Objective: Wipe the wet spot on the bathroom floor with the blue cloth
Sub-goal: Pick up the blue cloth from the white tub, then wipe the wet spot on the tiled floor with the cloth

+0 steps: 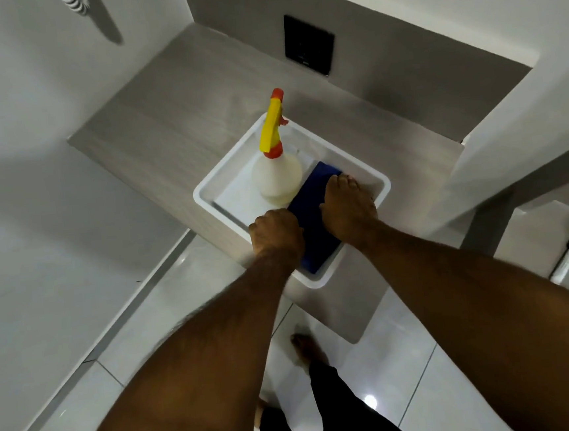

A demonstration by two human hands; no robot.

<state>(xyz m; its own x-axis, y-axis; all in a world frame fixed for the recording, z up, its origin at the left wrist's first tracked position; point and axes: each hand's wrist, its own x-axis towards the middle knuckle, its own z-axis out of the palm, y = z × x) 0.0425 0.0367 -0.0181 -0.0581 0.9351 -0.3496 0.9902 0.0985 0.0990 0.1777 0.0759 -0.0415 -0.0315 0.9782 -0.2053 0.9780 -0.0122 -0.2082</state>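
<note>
You are only at the start of this job: the blue cloth [315,224] is lying folded inside the white tray [206,201], which is sitting on the grey bench [171,122], and nothing is touching the floor [391,353] yet. Your right hand [347,206] is resting flat on the far part of the cloth, fingers stretched forward and spread, pressing rather than pinching. It is not gripping anything that I can see. Your left hand [276,236] is curled at the near edge of the tray, right at the cloth's left side; its fingers are tucked out of sight, so I cannot tell whether it is closing on the cloth, on the tray rim, or on nothing at all. The spray bottle [277,178] with the yellow and orange trigger is standing upright in the same tray, just beside the cloth on its left, close enough that you are risking a knock when you are lifting.

So, by my reading, you are picking the cloth up, and everything else is remaining: lifting it clear, getting down to the tiles and wiping. I am not making out a definite wet spot on the glossy floor; the bright patch near your foot [306,347] looks like reflected light.
</note>
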